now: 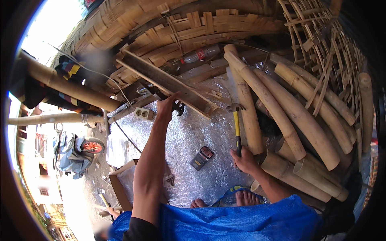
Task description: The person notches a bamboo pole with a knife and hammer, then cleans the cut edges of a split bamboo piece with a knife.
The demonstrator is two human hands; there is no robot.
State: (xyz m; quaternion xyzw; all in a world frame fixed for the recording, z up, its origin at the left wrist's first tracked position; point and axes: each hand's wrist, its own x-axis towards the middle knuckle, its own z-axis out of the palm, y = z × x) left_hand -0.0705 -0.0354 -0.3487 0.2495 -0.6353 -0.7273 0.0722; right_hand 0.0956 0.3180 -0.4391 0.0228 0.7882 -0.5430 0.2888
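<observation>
My right hand [244, 161] is closed round the black grip of a claw hammer [236, 124] with a yellow shaft, its head pointing away from me. Stretched far forward, my left hand [165, 105] is closed on a dark tool with curved, hooked ends [178, 108]; its exact kind is unclear. That hand is beside a split half of bamboo [161, 78], hollow side up, lying diagonally. Between my arms a cigarette pack [202, 158] lies on the silvery foil sheet [189, 132]. A white power socket strip [144, 114] sits left of my left hand.
Several bamboo poles [289, 106] are piled at the right, with shorter cut bamboo pieces [281, 172] nearer. Woven bamboo [193, 32] curves across the back, behind a plastic bottle [201, 54]. A cardboard box [120, 188] stands left of my forearm. Another person's hand [110, 211] shows at lower left.
</observation>
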